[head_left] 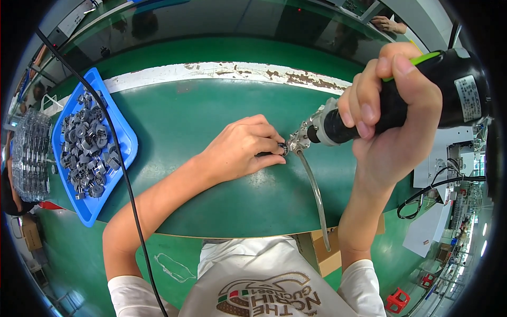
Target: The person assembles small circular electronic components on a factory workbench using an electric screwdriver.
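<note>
Presently the left hand (240, 148) pinches a small dark part (281, 149) against the green table (211, 105); the right hand (393, 105) grips a power driver (422, 90), tip touching it. Advisable: keep the tool square and the part pinned.

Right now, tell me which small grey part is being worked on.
The one pinched in the left hand at the power tool tip; the others lie in the blue tray.

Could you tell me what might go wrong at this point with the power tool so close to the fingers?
The tool tip sits right against the small part pinched in the left hand, so a slip could hit the fingertips. The clear hose trails off the table edge and could snag, tugging the tool in the right hand.
</note>
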Demonstrator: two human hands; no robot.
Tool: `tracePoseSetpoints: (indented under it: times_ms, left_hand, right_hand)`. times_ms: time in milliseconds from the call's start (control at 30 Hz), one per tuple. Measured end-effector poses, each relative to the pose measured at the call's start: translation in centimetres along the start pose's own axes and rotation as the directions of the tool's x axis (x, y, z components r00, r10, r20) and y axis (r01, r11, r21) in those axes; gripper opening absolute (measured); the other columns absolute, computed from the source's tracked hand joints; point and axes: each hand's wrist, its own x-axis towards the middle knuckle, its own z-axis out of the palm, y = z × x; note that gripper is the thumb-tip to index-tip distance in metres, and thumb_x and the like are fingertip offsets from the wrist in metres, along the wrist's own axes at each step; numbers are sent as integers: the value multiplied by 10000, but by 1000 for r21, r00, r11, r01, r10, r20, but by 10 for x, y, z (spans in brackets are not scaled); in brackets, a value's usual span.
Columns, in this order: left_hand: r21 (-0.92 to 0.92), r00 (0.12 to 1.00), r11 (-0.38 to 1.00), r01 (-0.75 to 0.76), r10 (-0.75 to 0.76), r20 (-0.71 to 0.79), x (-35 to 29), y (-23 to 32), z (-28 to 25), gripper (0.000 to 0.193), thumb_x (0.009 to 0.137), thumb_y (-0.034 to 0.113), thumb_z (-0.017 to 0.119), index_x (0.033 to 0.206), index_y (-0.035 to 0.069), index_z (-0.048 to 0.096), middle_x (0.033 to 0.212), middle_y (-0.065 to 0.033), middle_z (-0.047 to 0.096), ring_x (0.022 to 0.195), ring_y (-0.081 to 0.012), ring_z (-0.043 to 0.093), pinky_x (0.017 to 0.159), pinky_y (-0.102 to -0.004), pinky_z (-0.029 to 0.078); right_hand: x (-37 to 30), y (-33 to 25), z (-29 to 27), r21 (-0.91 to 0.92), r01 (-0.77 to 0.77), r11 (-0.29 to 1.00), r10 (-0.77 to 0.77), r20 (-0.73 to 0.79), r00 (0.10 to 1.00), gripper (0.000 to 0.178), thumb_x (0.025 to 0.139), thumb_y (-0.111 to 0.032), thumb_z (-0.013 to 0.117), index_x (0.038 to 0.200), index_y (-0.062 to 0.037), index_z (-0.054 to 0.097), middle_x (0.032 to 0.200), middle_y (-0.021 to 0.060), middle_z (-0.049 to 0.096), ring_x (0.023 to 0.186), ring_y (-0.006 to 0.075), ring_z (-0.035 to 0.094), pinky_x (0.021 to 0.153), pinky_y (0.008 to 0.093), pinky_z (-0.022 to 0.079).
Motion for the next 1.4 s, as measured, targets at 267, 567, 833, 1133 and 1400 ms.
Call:
tracePoseSetpoints:
  times_ms: [267, 567, 833, 1133, 1400]
  left_hand:
    - [6, 1000, 1000, 6, -6, -1, 0, 1, 0, 175, 762, 156, 872, 853, 28, 794, 955, -65, 755, 874, -246, 680, 758, -367, 582]
    - [-20, 1000, 1000, 20, -20, 1, 0, 1, 1, 160, 765, 145, 867, 849, 33, 791, 936, -70, 741, 871, -247, 677, 764, -368, 578]
    - [-30, 999, 999, 42, -41, 28, -1, 1, -2, 147, 773, 140, 856, 844, 35, 782, 941, -67, 729, 881, -251, 668, 762, -374, 566]
    - [-13, 998, 998, 54, -53, 38, 0, 2, -2, 144, 766, 136, 861, 827, 38, 774, 945, -61, 735, 873, -248, 669, 774, -377, 562]
    - [35, 999, 999, 31, -32, 40, 0, 3, -3, 140, 772, 148, 855, 838, 61, 767, 966, -48, 746, 895, -240, 668, 794, -373, 558]
  right_hand:
    - [1, 2, -2, -52, 31, 998, -28, 54, 998, 270, 1011, -282, 467, 910, -37, 517, 540, 13, 437, 410, 90, 335, 446, 270, 349]
    - [10, 20, -4, 157, -10, 988, 15, -35, 999, 254, 1010, -272, 489, 881, -55, 510, 543, 0, 432, 417, 77, 317, 443, 262, 330]
    - [7, 20, 6, 133, -68, 989, 78, -71, 994, 266, 1013, -267, 482, 822, -83, 468, 545, -18, 408, 419, 71, 297, 437, 254, 318]
    - [8, 20, -9, 151, -56, 987, 54, 16, 998, 257, 1014, -253, 477, 820, -86, 454, 550, -31, 388, 425, 71, 291, 448, 250, 330]
    - [16, -39, -71, 446, 259, 857, -308, 41, 950, 264, 1005, -207, 498, 1047, 46, 563, 647, -4, 428, 512, 72, 355, 578, 245, 369]
